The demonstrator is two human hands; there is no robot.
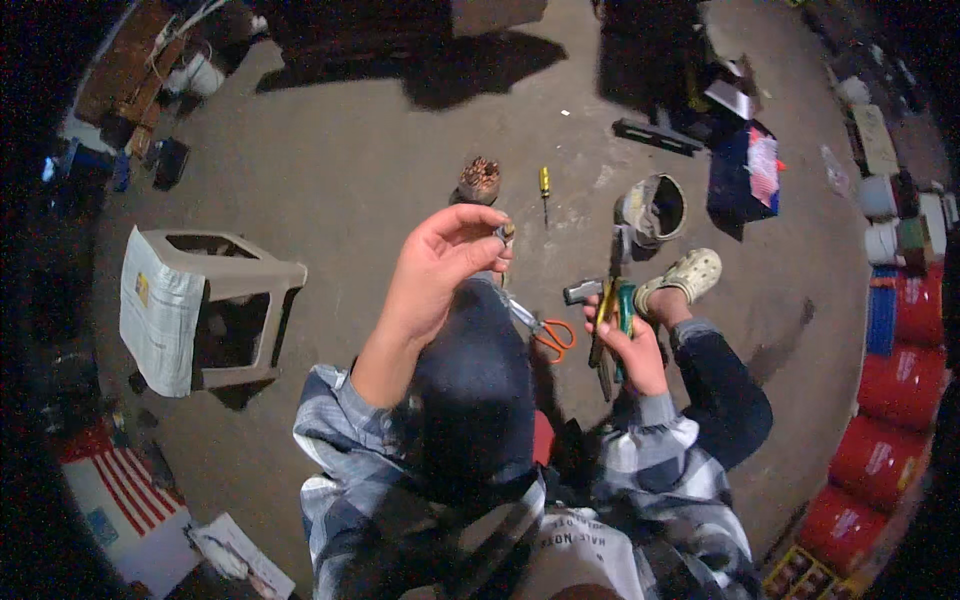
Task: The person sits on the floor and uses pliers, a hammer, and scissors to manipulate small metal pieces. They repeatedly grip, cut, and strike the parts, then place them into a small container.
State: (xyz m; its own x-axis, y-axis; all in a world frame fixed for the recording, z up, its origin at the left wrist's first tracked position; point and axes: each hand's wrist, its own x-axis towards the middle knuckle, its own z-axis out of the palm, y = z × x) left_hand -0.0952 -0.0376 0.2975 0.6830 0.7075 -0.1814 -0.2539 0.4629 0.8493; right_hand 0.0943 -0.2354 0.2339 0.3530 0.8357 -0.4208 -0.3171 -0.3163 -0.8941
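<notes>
My left hand (pixel 440 270) pinches a small metal-looking piece (pixel 506 232); its detail is too small to make out. My right hand (pixel 630 345) is closed on several tools: pliers (pixel 623 310) with yellow and green handles, and what looks like a hammer with a metal head (pixel 582 291). Scissors with orange handles (pixel 555 338) lie between my hands, partly behind my left leg. Beyond my left hand is a dark bundle or holder of copper-coloured pieces (pixel 480 175), with a yellow-handled screwdriver (pixel 545 185) to its right. A worn round container (pixel 670 210) stands beyond my right hand.
A plastic stool (pixel 285 275) with paper over it stands at left on the concrete floor (pixel 350 170). A dark bar (pixel 650 135) and a box (pixel 735 180) lie at the back right. Red containers (pixel 885 450) line the right edge; assorted clutter fills the left edge.
</notes>
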